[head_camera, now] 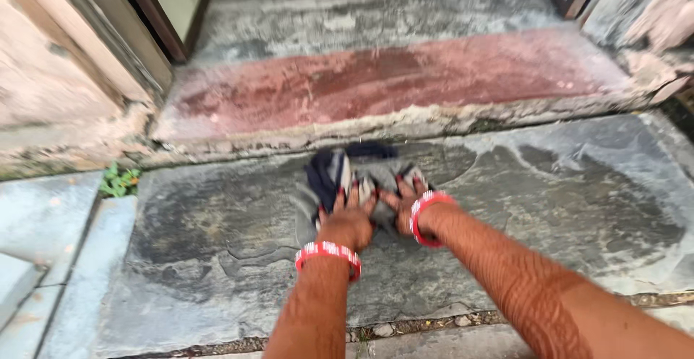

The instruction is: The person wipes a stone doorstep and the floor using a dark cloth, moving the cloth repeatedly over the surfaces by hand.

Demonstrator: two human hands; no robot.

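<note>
The dark and grey cloth [340, 178] lies bunched on the wet grey stone slab [549, 193], just below the red step [390, 77]. The left hand [348, 221] presses flat on the cloth, fingers spread, not clenched. The right hand [405, 203] presses beside it, touching the cloth, fingers extended. Each of the 2 wrists carries a red bangle [329, 252]. For effective scrubbing, keep both palms flat, distribute pressure evenly, and hold the cloth on the slab, clear of the step edge. A small green weed [119, 180] grows left of the slab.
</note>
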